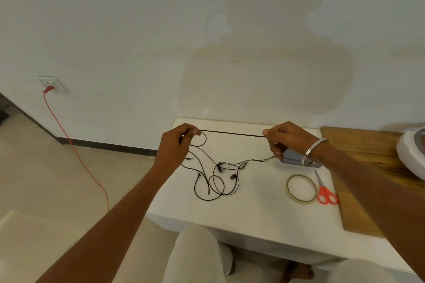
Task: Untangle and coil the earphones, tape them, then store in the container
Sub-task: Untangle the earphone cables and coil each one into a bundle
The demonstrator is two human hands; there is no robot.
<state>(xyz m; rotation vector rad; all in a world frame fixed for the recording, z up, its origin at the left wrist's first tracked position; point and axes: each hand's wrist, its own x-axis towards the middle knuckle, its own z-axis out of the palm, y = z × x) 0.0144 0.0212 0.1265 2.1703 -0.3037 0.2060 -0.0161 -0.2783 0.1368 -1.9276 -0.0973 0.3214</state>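
The black earphones cable runs taut between both hands above the white table. My left hand pinches one end of that stretch, with a small loop hanging beside it. My right hand pinches the other end. The remaining cable lies in tangled loops on the table below, with an earbud and the jack plug visible. A roll of clear tape lies flat at the right. A grey container sits behind my right hand, partly hidden by it.
Red-handled scissors lie next to the tape roll. A wooden board adjoins the table on the right, with a white appliance on it. A red cord hangs from a wall socket at the left. My knees are below the table's front edge.
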